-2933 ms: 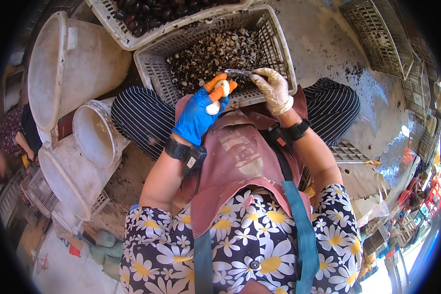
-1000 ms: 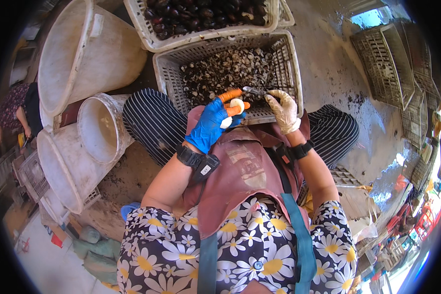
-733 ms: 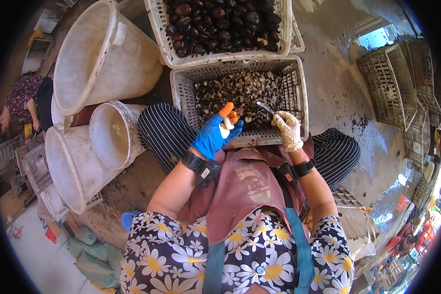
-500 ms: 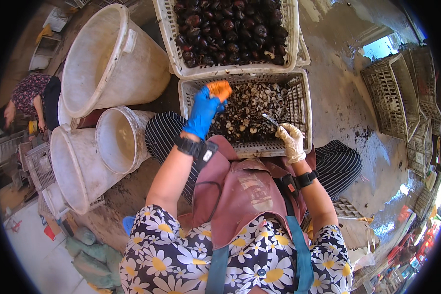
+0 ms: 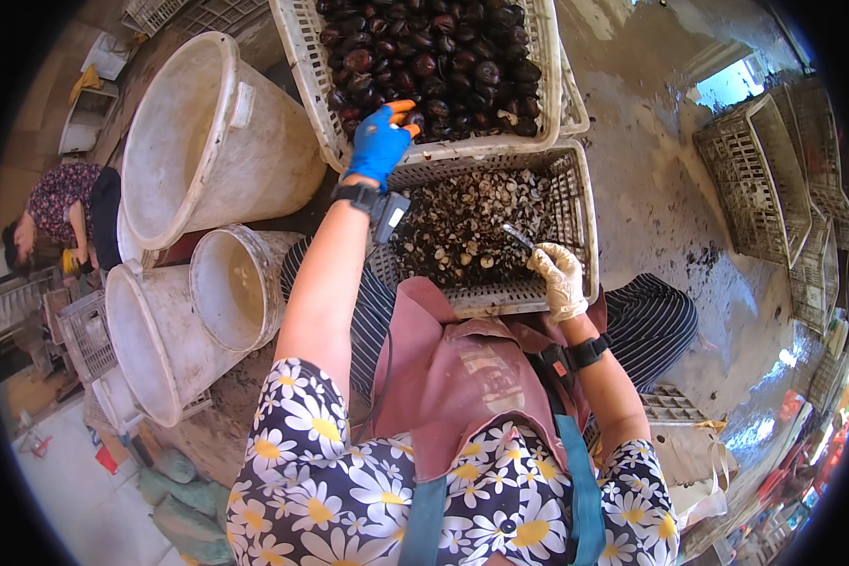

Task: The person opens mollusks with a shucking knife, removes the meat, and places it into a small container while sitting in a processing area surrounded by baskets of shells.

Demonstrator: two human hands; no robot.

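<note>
My left hand [image 5: 380, 141], in a blue glove with orange fingertips, reaches over the near-left rim of the upper white crate [image 5: 304, 80]. Its fingers are apart and rest at the edge of a heap of dark, shiny, reddish-brown water chestnuts [image 5: 424, 66]. Nothing shows between them. Over the right side of the lower crate [image 5: 577, 203], my right hand [image 5: 560, 280] in a pale glove is closed around a small knife [image 5: 516, 234], whose metal blade points up and left. Pale and dark peelings [image 5: 472, 222] cover the lower crate's bottom.
Large white tubs [image 5: 283, 141] and smaller buckets [image 5: 231, 283] stand at the left. Stacked plastic crates [image 5: 759, 189] line the wet floor at the right. Another person [image 5: 66, 203] bends over at the far left. Green sacks [image 5: 184, 514] lie at the lower left.
My left hand has moved up and left from over the lower crate to the water chestnuts in the upper crate. The right hand stays nearly in place with the knife.
</note>
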